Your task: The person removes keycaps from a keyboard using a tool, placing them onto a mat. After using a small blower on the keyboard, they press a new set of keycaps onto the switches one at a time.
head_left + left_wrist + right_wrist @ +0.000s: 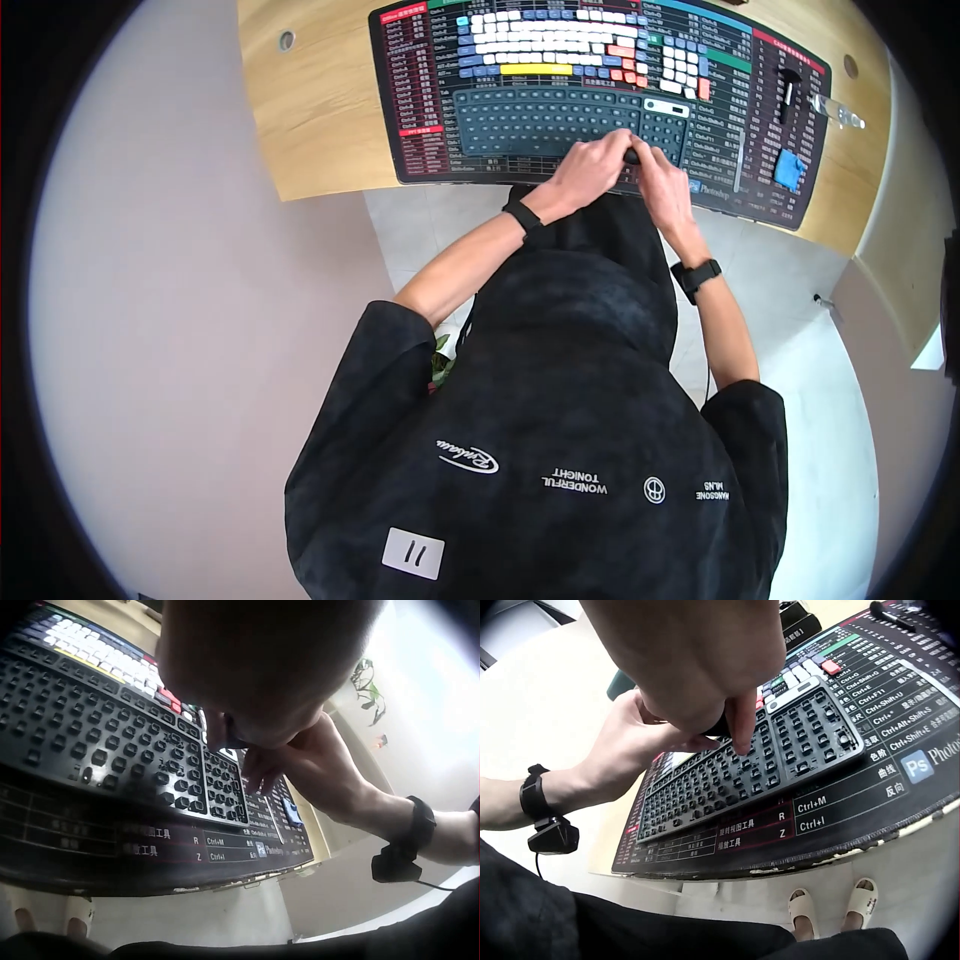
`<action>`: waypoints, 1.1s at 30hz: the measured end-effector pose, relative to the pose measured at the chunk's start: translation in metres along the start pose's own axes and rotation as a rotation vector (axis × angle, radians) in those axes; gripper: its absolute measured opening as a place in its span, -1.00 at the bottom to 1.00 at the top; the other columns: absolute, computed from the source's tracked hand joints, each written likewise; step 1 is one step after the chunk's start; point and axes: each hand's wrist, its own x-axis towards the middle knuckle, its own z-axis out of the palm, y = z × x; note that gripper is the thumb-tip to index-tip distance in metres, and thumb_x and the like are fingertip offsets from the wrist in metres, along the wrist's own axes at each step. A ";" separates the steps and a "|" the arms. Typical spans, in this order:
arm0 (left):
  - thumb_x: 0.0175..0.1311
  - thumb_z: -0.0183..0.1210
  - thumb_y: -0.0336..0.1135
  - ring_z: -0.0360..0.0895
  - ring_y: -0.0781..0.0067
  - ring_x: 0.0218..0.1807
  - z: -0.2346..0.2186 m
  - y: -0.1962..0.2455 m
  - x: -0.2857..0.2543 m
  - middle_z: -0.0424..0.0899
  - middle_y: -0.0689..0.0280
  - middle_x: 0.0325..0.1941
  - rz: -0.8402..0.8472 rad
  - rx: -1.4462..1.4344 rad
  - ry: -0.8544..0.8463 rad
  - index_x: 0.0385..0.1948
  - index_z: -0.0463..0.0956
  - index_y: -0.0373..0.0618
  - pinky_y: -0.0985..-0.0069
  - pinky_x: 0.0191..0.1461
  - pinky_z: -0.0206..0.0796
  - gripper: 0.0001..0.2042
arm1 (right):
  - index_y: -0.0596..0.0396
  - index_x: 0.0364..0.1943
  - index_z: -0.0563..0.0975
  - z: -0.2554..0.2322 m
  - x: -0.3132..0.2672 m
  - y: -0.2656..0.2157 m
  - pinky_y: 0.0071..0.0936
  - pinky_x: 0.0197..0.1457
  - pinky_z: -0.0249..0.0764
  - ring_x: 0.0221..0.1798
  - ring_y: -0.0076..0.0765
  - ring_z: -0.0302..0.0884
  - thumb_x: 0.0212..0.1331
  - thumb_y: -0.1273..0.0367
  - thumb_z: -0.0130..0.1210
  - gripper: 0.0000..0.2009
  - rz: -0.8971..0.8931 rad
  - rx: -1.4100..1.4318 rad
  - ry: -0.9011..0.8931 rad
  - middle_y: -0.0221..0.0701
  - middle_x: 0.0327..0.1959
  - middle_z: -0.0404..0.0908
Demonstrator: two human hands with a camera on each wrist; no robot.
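A dark keyboard [550,122], bare of keycaps so its switches show, lies on the printed desk mat [420,165]. Over its lower right part, my left hand [592,168] and right hand [664,190] meet with curled fingers. They grip a small black object [631,157] between them; its kind is mostly hidden by the fingers. The left wrist view has the left hand [262,667] large above the switches, the right hand [319,761] behind it. From the right wrist, the right hand [694,660] hides much of the black object [720,726].
Behind the keyboard, white, blue, red and yellow keycaps [545,45] lie in keyboard order. At the right are a black brush [788,95], a clear bottle [838,112] and a folded blue cloth [790,170]. The wooden desk [310,120] has a curved front edge.
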 end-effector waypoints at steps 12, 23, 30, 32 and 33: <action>0.16 0.22 -0.61 0.71 -0.19 -0.15 -0.005 0.002 0.003 0.68 -0.05 -0.05 0.063 -0.006 -0.104 0.09 0.36 -0.33 0.10 -0.17 0.64 -0.58 | -0.08 0.30 0.44 0.004 -0.009 -0.003 -0.04 -0.31 0.62 -0.34 0.14 0.67 0.25 0.56 0.10 -0.50 0.067 -0.090 0.003 -0.19 -0.22 0.61; 0.24 0.12 -0.60 0.66 -0.07 0.13 -0.114 -0.068 -0.111 0.56 0.04 0.32 -0.190 0.038 0.162 0.16 0.38 -0.26 0.16 0.07 0.62 -0.59 | 0.15 0.46 0.24 0.087 0.056 -0.130 -0.16 -0.37 0.64 -0.37 0.02 0.70 0.21 0.51 0.07 -0.35 -0.231 0.026 -0.209 -0.14 -0.24 0.58; 0.23 0.17 -0.61 0.72 -0.05 -0.07 -0.137 -0.110 -0.144 0.67 0.09 0.19 -0.208 0.112 0.187 0.06 0.43 -0.26 0.20 -0.12 0.64 -0.66 | 0.10 0.32 0.34 0.128 0.078 -0.161 -0.15 -0.43 0.57 -0.43 0.01 0.67 0.25 0.47 0.08 -0.49 -0.287 0.034 -0.235 -0.15 -0.27 0.60; 0.23 0.18 -0.59 0.74 -0.01 -0.12 -0.137 -0.114 -0.142 0.68 0.11 0.19 -0.194 0.141 0.150 0.03 0.44 -0.26 0.22 -0.18 0.64 -0.68 | 0.11 0.29 0.36 0.130 0.081 -0.160 -0.16 -0.43 0.57 -0.43 0.01 0.68 0.26 0.46 0.08 -0.52 -0.284 -0.006 -0.263 -0.16 -0.29 0.60; 0.23 0.18 -0.59 0.74 -0.01 -0.12 -0.137 -0.114 -0.140 0.68 0.11 0.19 -0.191 0.134 0.154 0.03 0.44 -0.26 0.22 -0.18 0.64 -0.68 | 0.11 0.29 0.36 0.129 0.081 -0.160 -0.16 -0.43 0.57 -0.43 0.01 0.68 0.26 0.46 0.08 -0.52 -0.281 -0.014 -0.265 -0.16 -0.29 0.60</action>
